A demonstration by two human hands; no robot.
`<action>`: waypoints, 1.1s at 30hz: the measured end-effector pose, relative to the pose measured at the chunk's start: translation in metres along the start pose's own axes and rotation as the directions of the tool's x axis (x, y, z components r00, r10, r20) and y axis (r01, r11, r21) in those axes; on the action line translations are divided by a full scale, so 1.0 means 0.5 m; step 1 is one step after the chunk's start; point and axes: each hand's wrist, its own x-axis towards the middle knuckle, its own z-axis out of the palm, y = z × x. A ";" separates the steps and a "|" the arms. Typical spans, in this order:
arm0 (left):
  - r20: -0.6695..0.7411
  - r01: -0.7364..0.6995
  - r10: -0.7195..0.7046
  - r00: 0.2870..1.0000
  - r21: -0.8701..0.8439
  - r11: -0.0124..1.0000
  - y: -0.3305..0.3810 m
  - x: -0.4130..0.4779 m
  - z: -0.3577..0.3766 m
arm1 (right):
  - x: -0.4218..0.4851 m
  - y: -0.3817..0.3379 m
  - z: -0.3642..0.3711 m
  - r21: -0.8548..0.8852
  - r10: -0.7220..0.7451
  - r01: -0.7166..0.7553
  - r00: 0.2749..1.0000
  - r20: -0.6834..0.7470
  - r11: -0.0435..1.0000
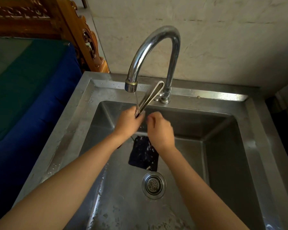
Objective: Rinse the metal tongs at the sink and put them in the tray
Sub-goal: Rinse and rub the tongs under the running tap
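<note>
Gripping the metal tongs [149, 100] by their lower ends, the left hand [129, 121] sits at centre frame, fingers wrapped round both arms, which lie pressed close together. The tongs slant up and to the right from this hand. Their looped end lies just in front of the faucet [156, 35] stem near its base.

A thin water stream [136, 99] falls from the spout tip [131, 86] and meets the tongs just above the left hand's grip.

The right hand [160, 128] is just beside the left, to its right and slightly lower, clear of the tongs. Its fingers are curled inward and nothing shows in them.

Both hands are above the sink [83, 113], a steel basin with droplets on the rim and floor.

- A dark wet pad [142, 155] lies flat on the basin floor, directly below the hands and partly hidden by the right wrist.
- A round drain strainer [154, 185] is just below the pad in the frame.
- Left of the frame: a blue and green cloth [32, 105] over a lower surface.
- Upper left: carved wooden furniture [83, 39].
- A pale veined wall [223, 39] stands behind the faucet.
</note>
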 end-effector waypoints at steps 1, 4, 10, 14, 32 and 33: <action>0.040 0.011 -0.015 0.999 0.095 0.995 -0.012 0.000 -0.005 | -0.009 -0.009 -0.023 -0.084 -0.201 0.192 0.974 -0.104 0.978; 0.125 -0.074 0.030 0.992 0.366 0.928 -0.030 0.003 -0.019 | 0.002 -0.031 -0.069 -0.357 -0.532 0.509 0.846 0.040 0.783; 0.299 -0.498 0.399 0.867 0.549 0.671 -0.017 0.016 -0.038 | 0.063 -0.026 -0.119 -0.587 -0.170 0.472 0.852 0.495 0.658; 0.408 -0.702 0.578 0.707 0.508 0.499 -0.007 0.014 -0.049 | 0.055 -0.004 -0.135 -0.288 -0.020 0.277 0.752 0.659 0.917; 0.144 0.125 -0.064 0.988 -0.463 0.877 0.006 0.040 -0.073 | -0.066 0.107 -0.051 0.381 0.044 -0.236 0.893 0.448 0.894; 0.095 0.109 -0.074 0.993 -0.460 0.881 0.012 0.031 -0.060 | -0.067 0.106 -0.045 0.368 0.054 -0.234 0.896 0.440 0.900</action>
